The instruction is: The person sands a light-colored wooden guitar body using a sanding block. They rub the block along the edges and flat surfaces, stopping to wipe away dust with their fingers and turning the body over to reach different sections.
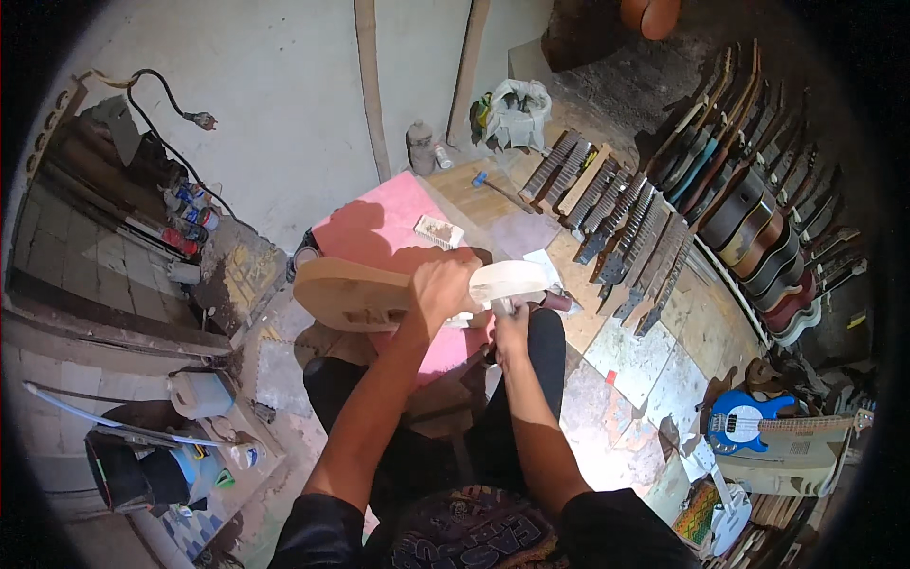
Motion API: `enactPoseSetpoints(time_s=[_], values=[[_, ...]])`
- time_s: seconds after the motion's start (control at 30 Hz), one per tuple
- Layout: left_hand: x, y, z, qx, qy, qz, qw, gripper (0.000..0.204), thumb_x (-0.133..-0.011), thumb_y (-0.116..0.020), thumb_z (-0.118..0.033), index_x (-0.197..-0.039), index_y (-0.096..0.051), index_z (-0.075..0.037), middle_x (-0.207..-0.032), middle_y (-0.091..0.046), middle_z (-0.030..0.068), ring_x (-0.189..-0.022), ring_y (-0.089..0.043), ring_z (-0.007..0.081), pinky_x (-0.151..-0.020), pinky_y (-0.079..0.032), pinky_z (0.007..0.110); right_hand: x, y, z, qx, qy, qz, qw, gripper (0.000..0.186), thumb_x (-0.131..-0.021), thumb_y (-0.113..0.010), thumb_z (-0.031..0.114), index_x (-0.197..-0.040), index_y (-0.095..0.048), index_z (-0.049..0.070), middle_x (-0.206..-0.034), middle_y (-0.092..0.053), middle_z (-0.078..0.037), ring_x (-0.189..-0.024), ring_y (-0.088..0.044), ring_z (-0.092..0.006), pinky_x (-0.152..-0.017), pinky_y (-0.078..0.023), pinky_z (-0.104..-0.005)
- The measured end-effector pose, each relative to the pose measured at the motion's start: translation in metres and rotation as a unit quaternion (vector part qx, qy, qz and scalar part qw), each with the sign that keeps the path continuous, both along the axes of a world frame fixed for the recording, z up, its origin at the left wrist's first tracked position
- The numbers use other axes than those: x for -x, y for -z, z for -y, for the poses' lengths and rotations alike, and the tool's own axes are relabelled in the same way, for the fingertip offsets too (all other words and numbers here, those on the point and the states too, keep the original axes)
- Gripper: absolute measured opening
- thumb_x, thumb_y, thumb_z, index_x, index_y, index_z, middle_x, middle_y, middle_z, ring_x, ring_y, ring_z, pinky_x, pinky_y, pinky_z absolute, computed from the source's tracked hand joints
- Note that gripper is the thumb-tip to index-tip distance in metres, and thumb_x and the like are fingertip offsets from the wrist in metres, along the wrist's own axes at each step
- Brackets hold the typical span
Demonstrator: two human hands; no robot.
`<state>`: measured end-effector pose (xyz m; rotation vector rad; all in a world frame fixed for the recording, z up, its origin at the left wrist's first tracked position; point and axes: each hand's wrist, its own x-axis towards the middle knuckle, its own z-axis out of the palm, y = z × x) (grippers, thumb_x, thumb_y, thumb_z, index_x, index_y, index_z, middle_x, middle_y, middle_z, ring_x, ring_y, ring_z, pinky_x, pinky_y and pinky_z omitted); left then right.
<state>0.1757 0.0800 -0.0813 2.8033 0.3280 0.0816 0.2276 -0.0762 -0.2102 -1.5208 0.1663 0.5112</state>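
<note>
An unfinished, bare-wood guitar body [351, 286] stands on edge over a pink sheet [370, 228] in front of my knees. My left hand [442, 287] is closed over its upper edge near the middle. To the right of that hand, a pale curved end [509, 278] is brightly lit and looks like part of the same body. Just beneath it my right hand [512, 327] is closed around a small greyish thing, whose kind I cannot make out. A whitish block with a brown top [438, 231] lies on the pink sheet beyond my left hand.
Several guitar necks [616, 209] lie in a row to the right, with a rack of guitars [744, 218] behind them. A blue-headed hammer [482, 179] lies farther back by a white sack [520, 114]. At lower right is a blue bass guitar [744, 422]; at left, a plastic jug [201, 394].
</note>
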Motion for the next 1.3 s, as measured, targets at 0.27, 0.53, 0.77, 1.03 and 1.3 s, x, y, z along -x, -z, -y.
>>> enactPoseSetpoints(time_s=[0.27, 0.53, 0.77, 1.03, 1.3], values=[[-0.001, 0.000, 0.007, 0.001, -0.002, 0.027, 1.000, 0.057, -0.059, -0.093, -0.041, -0.106, -0.070, -0.017, -0.085, -0.076, 0.0159, -0.081, -0.075, 0.0382, -0.069, -0.058, 0.052, -0.011, 0.024, 0.004, -0.014, 0.014, 0.039, 0.999, 0.043, -0.097, -0.066, 0.010, -0.136, -0.050, -0.001, -0.101, -0.065, -0.009, -0.074, -0.061, -0.0125, -0.054, -0.046, -0.0286], [0.001, 0.003, 0.004, 0.009, -0.011, 0.001, 1.000, 0.055, -0.061, -0.091, -0.039, -0.106, -0.071, -0.016, -0.085, -0.077, 0.0166, -0.083, -0.076, 0.0387, -0.072, -0.059, 0.051, -0.005, 0.025, -0.003, 0.014, 0.011, 0.075, 0.997, 0.057, -0.095, -0.071, 0.014, -0.144, -0.046, 0.000, -0.100, -0.064, -0.010, -0.073, -0.060, -0.0159, -0.056, -0.048, -0.0307], [0.001, -0.003, 0.006, -0.001, -0.016, -0.005, 1.000, 0.058, -0.059, -0.091, -0.040, -0.106, -0.071, -0.015, -0.085, -0.077, 0.0176, -0.081, -0.075, 0.0399, -0.070, -0.058, 0.052, -0.029, -0.011, -0.004, 0.069, -0.056, -0.006, 0.996, 0.035, -0.104, -0.063, 0.017, -0.134, -0.058, 0.001, -0.097, -0.066, -0.006, -0.073, -0.061, -0.0128, -0.053, -0.046, -0.0284], [0.002, 0.000, 0.002, 0.015, -0.007, 0.002, 1.000, 0.062, -0.059, -0.091, -0.041, -0.111, -0.070, -0.014, -0.084, -0.076, 0.0177, -0.081, -0.076, 0.0397, -0.071, -0.059, 0.052, -0.004, 0.020, -0.003, 0.016, -0.019, 0.087, 0.996, 0.047, -0.100, -0.068, 0.016, -0.143, -0.052, 0.006, -0.111, -0.066, -0.006, -0.076, -0.060, -0.0118, -0.052, -0.045, -0.0270], [0.000, -0.003, 0.009, 0.007, -0.006, -0.012, 1.000, 0.063, -0.061, -0.092, -0.043, -0.113, -0.070, -0.014, -0.087, -0.076, 0.0181, -0.084, -0.076, 0.0390, -0.073, -0.059, 0.052, -0.013, 0.041, 0.001, 0.018, -0.001, 0.129, 0.992, 0.049, -0.098, -0.069, 0.015, -0.141, -0.051, 0.000, -0.116, -0.064, -0.009, -0.085, -0.057, -0.0160, -0.067, -0.043, -0.0309]])
